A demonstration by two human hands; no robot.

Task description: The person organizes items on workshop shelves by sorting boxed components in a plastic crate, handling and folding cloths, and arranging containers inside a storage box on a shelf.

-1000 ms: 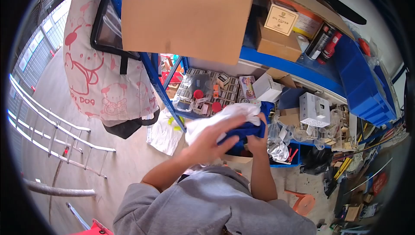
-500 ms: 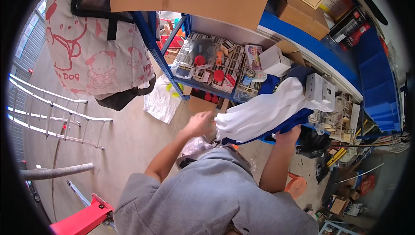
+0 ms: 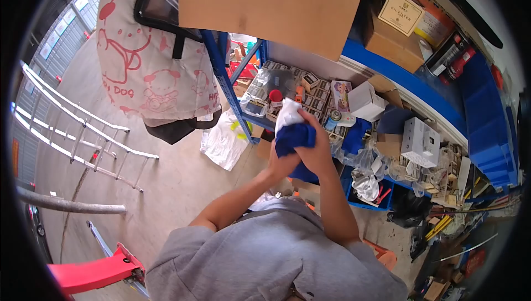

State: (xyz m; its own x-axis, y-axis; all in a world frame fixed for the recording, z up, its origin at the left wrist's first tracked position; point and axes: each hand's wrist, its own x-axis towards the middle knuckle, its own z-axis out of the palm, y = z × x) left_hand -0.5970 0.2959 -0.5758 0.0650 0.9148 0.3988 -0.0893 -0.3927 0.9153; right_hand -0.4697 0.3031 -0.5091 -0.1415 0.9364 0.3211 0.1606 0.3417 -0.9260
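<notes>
A white and blue cloth (image 3: 295, 138) is bunched up in front of my chest, its white part on top and the blue folds below. My right hand (image 3: 314, 149) wraps its far and right side with the fingers over the fabric. From below and the left, my left hand (image 3: 281, 164) closes on the same bundle, its fingers partly hidden by the cloth and the other hand. Whether this is one garment or two pieces cannot be told.
Beyond my hands, a blue shelf (image 3: 251, 119) carries small boxes and a spray can (image 3: 333, 119). A white box (image 3: 420, 141) stands at right above a blue bin (image 3: 381, 201). White cloth (image 3: 224, 140) lies at left, near a ladder (image 3: 83, 129) and a patterned bag (image 3: 160, 74).
The cloth was spread wide between my hands and is now gathered into a small bundle. My right hand has moved left and away from me, meeting my left hand, which now grips the cloth.
</notes>
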